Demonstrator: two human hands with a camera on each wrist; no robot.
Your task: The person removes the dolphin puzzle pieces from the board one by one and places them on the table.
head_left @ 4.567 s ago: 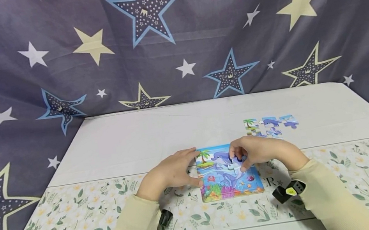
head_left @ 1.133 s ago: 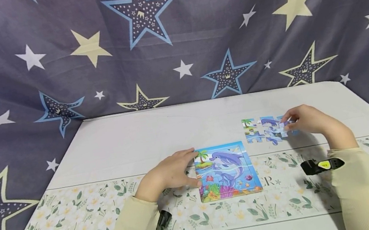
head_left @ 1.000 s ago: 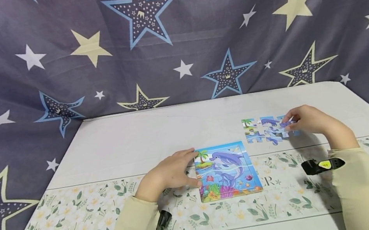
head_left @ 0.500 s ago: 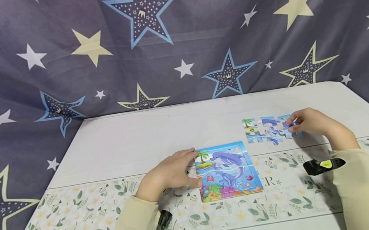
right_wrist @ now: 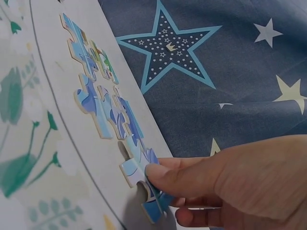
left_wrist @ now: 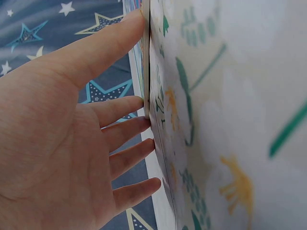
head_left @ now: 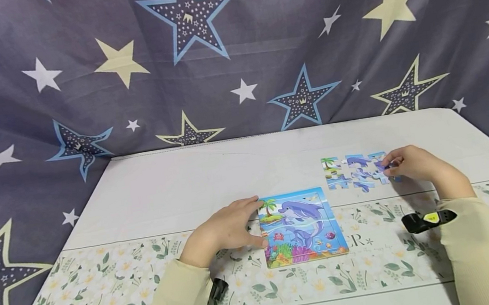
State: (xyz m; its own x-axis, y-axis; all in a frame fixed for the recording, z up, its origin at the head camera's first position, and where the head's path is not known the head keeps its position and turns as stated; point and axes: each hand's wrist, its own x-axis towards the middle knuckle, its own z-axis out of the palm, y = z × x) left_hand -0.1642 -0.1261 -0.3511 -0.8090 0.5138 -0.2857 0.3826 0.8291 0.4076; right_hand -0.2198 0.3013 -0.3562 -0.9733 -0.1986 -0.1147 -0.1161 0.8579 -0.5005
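In the head view, a square puzzle board (head_left: 299,228) with a dolphin picture lies in front of me. My left hand (head_left: 231,225) rests along its left side, thumb and fingers spread; the left wrist view shows the thumb (left_wrist: 112,40) and fingertips at the board's edge. To the board's upper right lie several dolphin puzzle pieces (head_left: 357,161) in a loosely joined group. My right hand (head_left: 417,164) is at the right end of that group. In the right wrist view, its thumb and fingers pinch a blue and purple puzzle piece (right_wrist: 151,190), partly hidden by the thumb.
A white table (head_left: 210,178) with a flowered band (head_left: 117,280) carries everything. Behind it and at the sides hangs a dark star-patterned cloth (head_left: 228,35). Black wrist cameras sit at both sleeves, the right one (head_left: 428,220) beside the printed lettering.
My right hand has moved from the board, where it held a puzzle piece, to the group at the upper right. Lately it shifted slightly right there. My left hand stays put.
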